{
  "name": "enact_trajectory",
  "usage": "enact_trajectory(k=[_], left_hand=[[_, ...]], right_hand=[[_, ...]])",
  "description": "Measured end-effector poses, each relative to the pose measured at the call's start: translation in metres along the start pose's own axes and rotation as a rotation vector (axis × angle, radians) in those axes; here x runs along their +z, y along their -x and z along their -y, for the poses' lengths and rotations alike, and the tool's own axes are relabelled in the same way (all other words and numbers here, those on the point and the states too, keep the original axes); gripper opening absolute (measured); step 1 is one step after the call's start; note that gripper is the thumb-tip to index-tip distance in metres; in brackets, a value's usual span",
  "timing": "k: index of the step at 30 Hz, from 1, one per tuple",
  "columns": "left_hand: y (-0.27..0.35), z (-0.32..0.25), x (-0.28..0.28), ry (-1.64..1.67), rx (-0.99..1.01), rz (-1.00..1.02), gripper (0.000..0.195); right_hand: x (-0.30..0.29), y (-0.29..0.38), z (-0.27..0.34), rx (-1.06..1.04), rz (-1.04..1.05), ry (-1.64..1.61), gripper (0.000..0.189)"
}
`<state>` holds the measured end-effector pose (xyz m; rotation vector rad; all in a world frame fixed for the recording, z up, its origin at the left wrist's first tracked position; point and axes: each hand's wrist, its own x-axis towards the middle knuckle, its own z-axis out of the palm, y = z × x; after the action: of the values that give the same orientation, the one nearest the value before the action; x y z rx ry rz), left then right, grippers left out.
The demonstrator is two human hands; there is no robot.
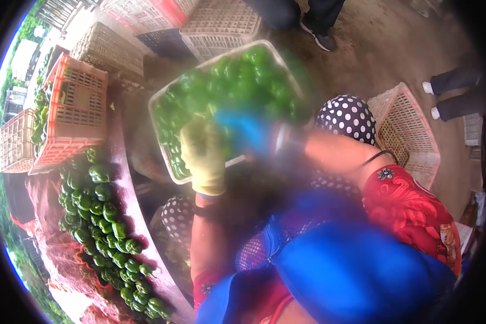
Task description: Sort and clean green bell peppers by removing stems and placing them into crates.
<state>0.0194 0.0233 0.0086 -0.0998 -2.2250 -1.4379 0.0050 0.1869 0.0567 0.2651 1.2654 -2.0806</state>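
A pale crate (157, 137) filled with green bell peppers (247, 75) stands in front of me, near my knees. Over its near left part is my left hand (202, 158) in a pale yellow glove, its back toward the camera and its fingers bent down and hidden. My right hand (247, 127), in a blue glove, reaches over the peppers beside it. Motion blur and haze hide its fingers, so whether either hand holds a pepper is unclear.
To the left, many peppers (105, 227) lie on a table with a pale edge (146, 239). An orange-red crate (81, 101) holds more green produce. Stacked crates (222, 24) stand ahead; a tilted crate (413, 133) is at right. Two people's legs (324, 20) (455, 93) are nearby.
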Motion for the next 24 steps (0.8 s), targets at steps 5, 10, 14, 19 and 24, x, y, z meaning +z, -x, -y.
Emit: enact_trajectory(k=[5,10,14,19,24], left_hand=[[-0.023,-0.006,-0.013,0.552,-0.448,-0.014,0.023],[-0.030,-0.016,-0.025,0.507,-0.583,-0.179,0.026],[-0.028,0.015,-0.038,0.439,-0.495,-0.051,0.030],[-0.024,0.019,-0.034,0.517,-0.493,-0.101,0.031],[-0.025,0.019,-0.040,0.481,-0.552,0.026,0.033]], right_hand=[[-0.013,-0.011,-0.020,0.001,0.124,-0.336,0.031],[-0.039,-0.008,0.017,-0.199,0.096,0.259,0.035],[-0.087,-0.032,0.026,-0.487,-0.260,1.274,0.056],[-0.154,-0.072,-0.019,-0.383,-0.497,1.126,0.059],[-0.167,-0.078,-0.013,-0.347,-0.326,0.991,0.058]])
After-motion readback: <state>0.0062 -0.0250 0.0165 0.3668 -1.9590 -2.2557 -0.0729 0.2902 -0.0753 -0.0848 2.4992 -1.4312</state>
